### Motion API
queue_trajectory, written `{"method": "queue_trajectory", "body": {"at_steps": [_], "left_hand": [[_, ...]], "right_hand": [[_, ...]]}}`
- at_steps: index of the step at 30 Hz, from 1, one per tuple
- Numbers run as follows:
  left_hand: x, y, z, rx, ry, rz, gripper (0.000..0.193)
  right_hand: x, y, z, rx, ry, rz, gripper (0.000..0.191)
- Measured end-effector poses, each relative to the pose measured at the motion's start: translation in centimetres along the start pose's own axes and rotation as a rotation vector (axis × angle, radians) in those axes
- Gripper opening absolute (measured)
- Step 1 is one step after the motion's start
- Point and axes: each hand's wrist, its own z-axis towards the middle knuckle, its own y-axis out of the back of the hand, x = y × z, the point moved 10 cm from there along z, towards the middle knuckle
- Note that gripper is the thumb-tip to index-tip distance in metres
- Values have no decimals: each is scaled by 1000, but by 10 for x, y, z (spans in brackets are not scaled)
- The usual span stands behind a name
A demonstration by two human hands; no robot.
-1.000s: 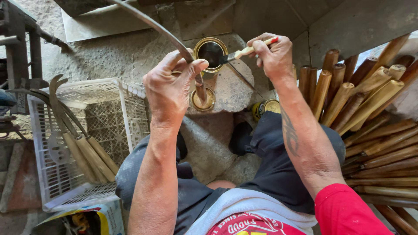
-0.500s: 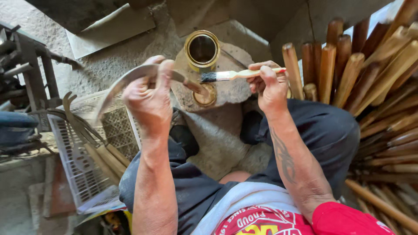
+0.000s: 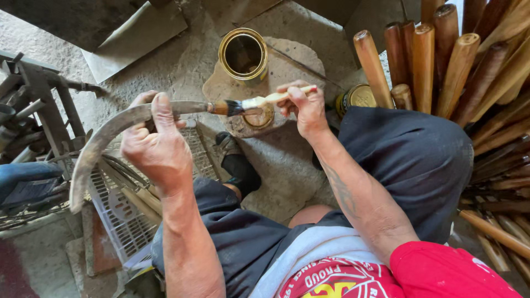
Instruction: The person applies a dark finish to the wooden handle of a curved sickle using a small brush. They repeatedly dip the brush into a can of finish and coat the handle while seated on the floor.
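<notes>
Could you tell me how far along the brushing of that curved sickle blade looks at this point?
Done: the tin stands open, and sickles with handles lie in the white crate. In hand: the left hand grips the sickle blade while the right hand puts the paintbrush to its tang end. Left: the blade's curve looks dull and uncoated, and many wooden handles stand unused.

Floor: you sit over a rough grey concrete floor (image 3: 182,60), stained and dusty.
Upper left: a flat metal sheet (image 3: 138,36) lies on it.
Left edge: a dark metal frame (image 3: 41,96) stands beside you.
Right: wooden handles (image 3: 441,60) lean in a pile.
Light: soft, even daylight.
</notes>
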Motion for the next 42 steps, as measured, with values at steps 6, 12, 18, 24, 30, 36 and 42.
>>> {"method": "queue_trajectory", "body": {"at_steps": [6, 12, 18, 24, 30, 36, 42], "left_hand": [[7, 3, 2, 15, 20, -48, 18], [9, 6, 6, 21, 8, 10, 20], [9, 7, 7, 32, 23, 6, 19], [7, 6, 8, 57, 23, 18, 18], [3, 5, 6, 55, 3, 39, 17], [10, 1, 7, 44, 39, 22, 18], [7, -3, 7, 61, -38, 46, 19]], "right_hand": [[-38, 42, -5, -78, -28, -43, 27], [-57, 64, -7, -144, -36, -101, 28], [-48, 70, -11, -159, 22, -192, 27], [-32, 57, -6, -146, 74, -423, 23], [-27, 37, -12, -52, 97, -367, 24], [-34, 44, -6, -118, 97, -481, 24], [-36, 18, -10, -34, 83, -382, 25]]}}
